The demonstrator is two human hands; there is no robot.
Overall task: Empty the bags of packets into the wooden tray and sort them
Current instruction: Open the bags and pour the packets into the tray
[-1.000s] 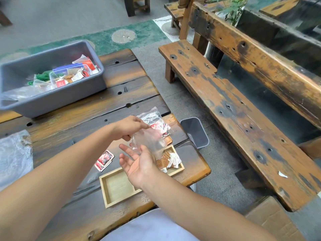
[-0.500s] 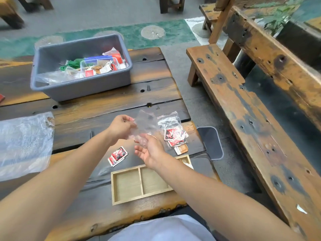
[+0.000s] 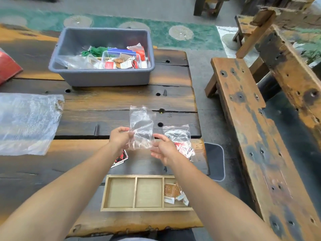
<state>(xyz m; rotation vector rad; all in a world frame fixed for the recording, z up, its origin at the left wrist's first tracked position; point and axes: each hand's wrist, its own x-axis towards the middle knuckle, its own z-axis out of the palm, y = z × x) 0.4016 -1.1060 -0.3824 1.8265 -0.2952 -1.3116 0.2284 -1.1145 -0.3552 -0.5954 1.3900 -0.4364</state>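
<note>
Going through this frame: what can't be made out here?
Head view only.
- Red-and-black packets: partly under the left forearm.
- Wooden tray: right end covered by the right forearm.
- Bag of red packets: near part behind the right hand.
- Red object: cut off by the left edge.
- Clear bag: contents, if any, lost in creases.

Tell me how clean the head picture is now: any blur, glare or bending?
Head view: light is soft, no hard shadows; the bench bends toward the right edge, smeared at the top corner; the clear bag between left hand and right hand shows pale sheen, as does the plastic sheet; the tray is sharp.
</note>
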